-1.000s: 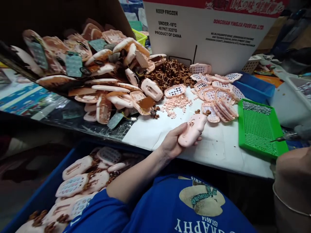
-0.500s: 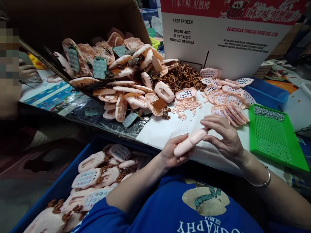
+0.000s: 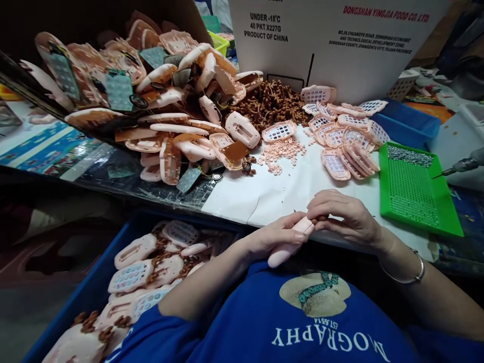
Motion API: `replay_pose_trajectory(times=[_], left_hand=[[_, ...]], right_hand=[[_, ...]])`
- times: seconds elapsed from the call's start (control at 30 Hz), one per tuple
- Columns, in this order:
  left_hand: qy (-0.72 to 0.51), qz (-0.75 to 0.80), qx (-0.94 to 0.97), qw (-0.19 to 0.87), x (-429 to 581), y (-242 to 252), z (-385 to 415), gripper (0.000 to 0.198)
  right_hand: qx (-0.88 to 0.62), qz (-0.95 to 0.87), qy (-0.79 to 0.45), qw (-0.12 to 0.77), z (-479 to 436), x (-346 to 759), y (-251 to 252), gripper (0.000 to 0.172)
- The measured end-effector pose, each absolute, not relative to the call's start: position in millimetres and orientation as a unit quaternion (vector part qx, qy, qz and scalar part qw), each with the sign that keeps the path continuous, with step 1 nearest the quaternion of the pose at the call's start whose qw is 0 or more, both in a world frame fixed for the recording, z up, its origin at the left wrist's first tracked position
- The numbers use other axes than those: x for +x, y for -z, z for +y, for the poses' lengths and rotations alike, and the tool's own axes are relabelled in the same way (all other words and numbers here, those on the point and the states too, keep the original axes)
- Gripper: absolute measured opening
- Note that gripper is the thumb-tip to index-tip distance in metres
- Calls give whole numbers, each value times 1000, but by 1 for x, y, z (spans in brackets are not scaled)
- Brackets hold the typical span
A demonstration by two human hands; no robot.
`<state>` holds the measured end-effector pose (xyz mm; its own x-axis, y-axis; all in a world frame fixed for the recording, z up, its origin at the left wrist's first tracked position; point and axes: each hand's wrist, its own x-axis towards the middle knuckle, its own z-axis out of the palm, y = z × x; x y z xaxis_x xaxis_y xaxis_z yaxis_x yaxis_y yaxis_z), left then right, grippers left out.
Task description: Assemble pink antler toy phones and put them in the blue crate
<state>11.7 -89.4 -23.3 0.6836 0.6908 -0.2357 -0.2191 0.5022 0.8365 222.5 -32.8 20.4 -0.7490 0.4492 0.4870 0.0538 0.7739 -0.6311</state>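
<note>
My left hand (image 3: 278,233) is wrapped round a pale pink toy phone (image 3: 282,255), its thumb laid along the edge. The phone tilts up toward my right hand (image 3: 346,216), whose fingers close at the phone's far end on a small brown plastic piece (image 3: 321,218). Fingers partly cover that piece, and I cannot tell how firmly it sits in the casing. On the white work surface (image 3: 257,196) beyond my hands lie tiny pink parts (image 3: 282,154) and a heap of brown plastic pieces (image 3: 278,108).
A cardboard box at left spills phone shells (image 3: 196,146) with circuit boards. Keypad shells (image 3: 335,164) lie at right, beside a green tray (image 3: 416,191) of screws, a blue bin (image 3: 408,121) and a screwdriver bit (image 3: 459,166). Below, a blue crate (image 3: 102,252) holds toy phones.
Both hands have drawn lower and closer to my body with the toy phone. The left thumb now lies over the phone, and a brown piece shows at the right fingertips. The view has shifted.
</note>
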Motion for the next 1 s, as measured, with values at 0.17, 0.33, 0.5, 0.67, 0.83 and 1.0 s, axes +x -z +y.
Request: replay_pose_trajectory(times=[0.17, 0.33, 0.5, 0.67, 0.83, 1.0], left_hand=[[-273, 295, 478, 781, 18, 11, -94, 54], [-267, 283, 435, 812, 32, 4, -101, 37], [-283, 276, 433, 810, 39, 5, -99, 39], [-337, 388, 651, 559, 30, -4, -109, 36], [-325, 421, 700, 477, 30, 0, -126, 33], [-321, 416, 673, 520, 36, 0, -131, 29]], right_hand=[[-157, -856, -353, 344, -46, 227, -16, 15], [-275, -771, -412, 401, -67, 222, -12, 8], [-325, -709, -470, 413, -72, 225, -4, 13], [-316, -761, -399, 402, -71, 238, -8, 7], [-324, -775, -432, 328, -83, 243, -14, 10], [-349, -766, -400, 362, -100, 237, -13, 6]])
